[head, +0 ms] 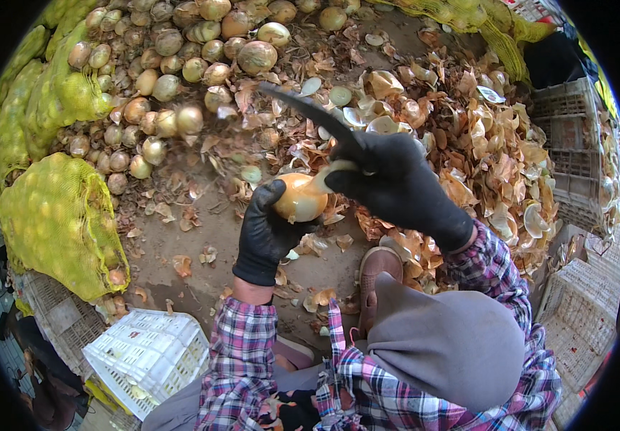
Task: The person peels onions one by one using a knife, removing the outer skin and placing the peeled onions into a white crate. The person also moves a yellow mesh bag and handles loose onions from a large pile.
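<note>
My left hand (268,231), in a black glove, cups a yellow onion (300,200) from below and from the left. In my right hand (396,180), also gloved in black, is a dark-bladed knife (315,111) whose blade points up and to the left. The thumb and fingers of that hand also pinch a strip of onion skin (323,180) that stretches from the onion's upper right side. Pale, shiny flesh or inner skin shows on part of the onion. The knife's handle is hidden in my fist.
Unpeeled onions (167,89) lie heaped at the upper left, beside yellow mesh sacks (62,221). A pile of onion peelings (498,178) spreads on the right. White plastic crates (148,350) stand lower left, and more crates (579,312) line the right. My brown shoe (380,266) rests on the ground.
</note>
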A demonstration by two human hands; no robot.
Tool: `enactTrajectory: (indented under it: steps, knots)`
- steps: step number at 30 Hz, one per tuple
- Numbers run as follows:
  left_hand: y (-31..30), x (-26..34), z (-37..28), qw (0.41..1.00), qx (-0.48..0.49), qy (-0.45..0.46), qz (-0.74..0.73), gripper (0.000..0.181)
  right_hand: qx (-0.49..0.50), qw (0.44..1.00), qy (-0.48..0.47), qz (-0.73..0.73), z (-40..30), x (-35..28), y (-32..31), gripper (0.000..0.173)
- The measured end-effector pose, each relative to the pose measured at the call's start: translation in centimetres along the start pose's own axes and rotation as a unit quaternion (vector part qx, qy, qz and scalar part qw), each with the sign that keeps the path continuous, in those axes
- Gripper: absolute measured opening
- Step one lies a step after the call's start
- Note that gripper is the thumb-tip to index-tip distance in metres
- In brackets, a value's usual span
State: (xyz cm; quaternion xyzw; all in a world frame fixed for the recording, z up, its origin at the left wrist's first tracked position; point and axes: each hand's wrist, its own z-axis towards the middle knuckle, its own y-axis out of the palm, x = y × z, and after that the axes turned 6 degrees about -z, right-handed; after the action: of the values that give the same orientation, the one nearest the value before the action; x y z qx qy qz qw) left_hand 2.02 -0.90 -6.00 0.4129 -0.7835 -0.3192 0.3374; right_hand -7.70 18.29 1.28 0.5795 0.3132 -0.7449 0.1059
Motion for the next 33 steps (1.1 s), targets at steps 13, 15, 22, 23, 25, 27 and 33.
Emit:
enactTrajectory:
  steps: [13, 15, 22, 23, 25, 27, 33]
  knots:
    - [0.3, 0.3, -0.8, 0.992, -0.104, 0.064, -0.010, 0.070, 0.138, 0.984, 0.059, -0.098, 1.2, 1.8, -4.8, 0.014]
    - [0.7, 0.4, -0.7, 0.991, -0.104, 0.080, -0.003, 0.073, 0.169, 0.965, -0.019, -0.200, 1.3, 3.0, -4.4, 0.021]
    - [2.7, 0.4, -0.1, 0.971, -0.052, 0.167, 0.166, 0.073, -0.125, 0.927, 0.303, 0.185, -1.4, 0.5, 0.0, 0.029]
    - [2.9, 0.3, -0.1, 0.967, -0.044, 0.173, 0.182, 0.073, -0.139, 0.901, 0.352, 0.213, -1.2, -0.3, 0.1, 0.026]
    - [2.9, 0.3, -0.3, 0.957, -0.023, 0.186, 0.223, 0.071, -0.117, 0.888, 0.353, 0.271, -0.8, -1.1, 0.1, 0.020]
    - [2.6, 0.1, -0.5, 0.944, -0.004, 0.188, 0.272, 0.070, -0.041, 0.909, 0.260, 0.323, -0.3, -1.3, -0.3, 0.015]
    - [1.9, -0.1, -0.6, 0.985, -0.048, 0.134, 0.095, 0.068, 0.128, 0.972, -0.003, -0.195, 1.0, 3.3, -3.6, 0.016]
